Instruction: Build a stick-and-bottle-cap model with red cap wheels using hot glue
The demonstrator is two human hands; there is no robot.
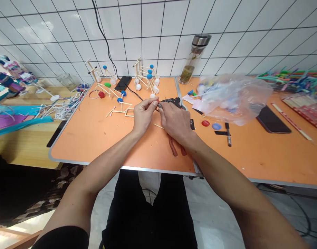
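Close together over the orange table (pixel 96 138), my left hand (pixel 143 116) and my right hand (pixel 175 121) are both closed, thumbs and forefingertips pinched near each other. What they pinch is too small and hidden to name; a speck of red shows between the fingertips. Partly covered by my right hand lies a tool with red-brown handles (pixel 172 147), and a black hot glue gun (pixel 174 100) sits just behind it. A thin wooden stick (pixel 158 126) lies between my wrists. Left of my left hand rests a flat frame of glued sticks (pixel 122 111).
Stick models with coloured caps (pixel 149 74) stand at the back beside a phone (pixel 123 83). Rightward are a tea bottle (pixel 191 62), a plastic bag (pixel 233 98), a red disc (pixel 205 123), a blue disc (pixel 217 126) and another phone (pixel 274 119). A black cable (pixel 106 41) hangs down the wall.
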